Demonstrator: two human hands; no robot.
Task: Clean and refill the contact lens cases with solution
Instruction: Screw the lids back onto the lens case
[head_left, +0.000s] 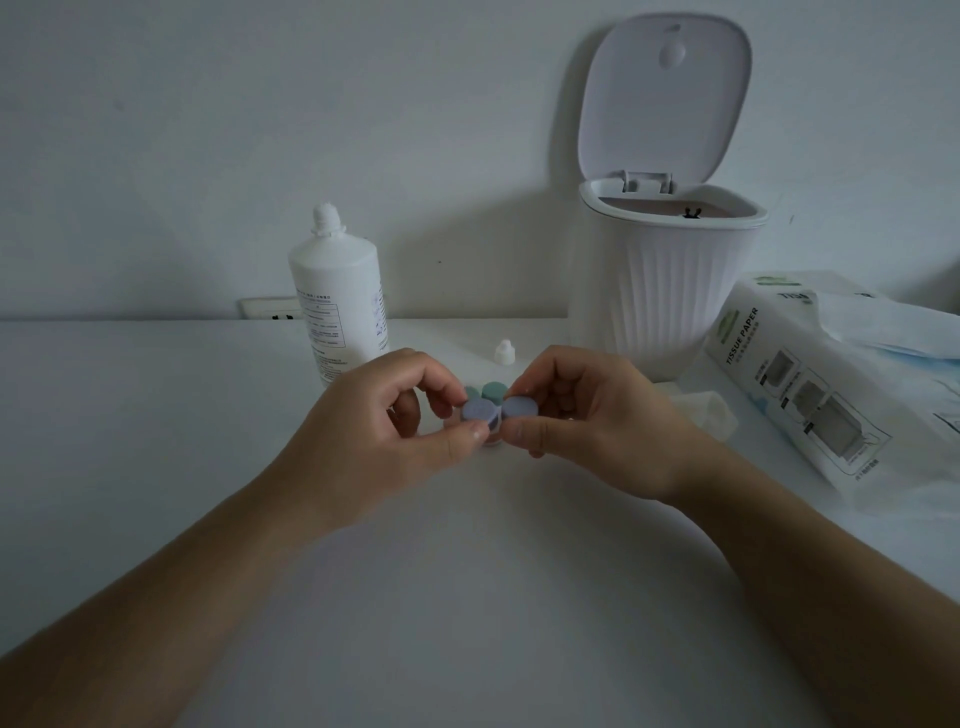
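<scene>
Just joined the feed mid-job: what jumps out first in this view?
At centre, the left hand and right hand together pinch a lens case with blue-grey caps just above the white table. Behind them, the solution bottle stands uncapped, its small cap on the table beside it. At back right, a white bin stands with its lid up, next to a tissue pack.

A home, likely a bedroom or bathroom desk: a plain white table (156, 415) against a bare white wall (208, 130), a wall socket (270, 307) at the table's back edge, a small lidded bin (665, 270) and a tissue pack (810, 384) toward the right edge.
</scene>
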